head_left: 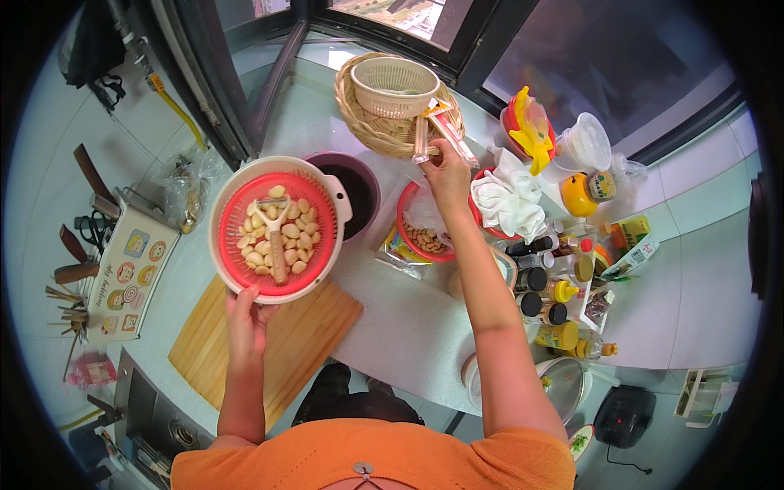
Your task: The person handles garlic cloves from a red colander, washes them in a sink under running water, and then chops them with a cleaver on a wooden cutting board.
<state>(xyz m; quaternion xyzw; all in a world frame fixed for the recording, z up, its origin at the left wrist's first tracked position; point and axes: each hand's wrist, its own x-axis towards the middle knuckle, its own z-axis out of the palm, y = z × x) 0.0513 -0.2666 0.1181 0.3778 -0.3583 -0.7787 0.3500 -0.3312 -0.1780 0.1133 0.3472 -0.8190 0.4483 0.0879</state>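
My left hand (pixel 249 316) grips the near rim of a white basin (pixel 336 196), thumb over the edge. A red colander (pixel 238 196) sits inside it, filled with pale peeled garlic cloves (pixel 306 240). On the cloves lies a Y-shaped peeler (pixel 277 245) with a light handle. Reaching to the back, my right hand (pixel 447 173) is closed at the near right edge of a round wicker basket (pixel 349 110); its fingertips are partly hidden. A cream plastic strainer (pixel 394 91) and slim wrapped packets (pixel 445 129) rest in that basket, the packets right beside my fingers.
Below the basin lies a wooden cutting board (pixel 318 327). A dark purple bucket (pixel 371 192) stands behind. To the right are a red bowl of nuts (pixel 425 238), a white cloth (pixel 510 196) and several seasoning bottles (pixel 535 279). A knife holder (pixel 131 269) stands left.
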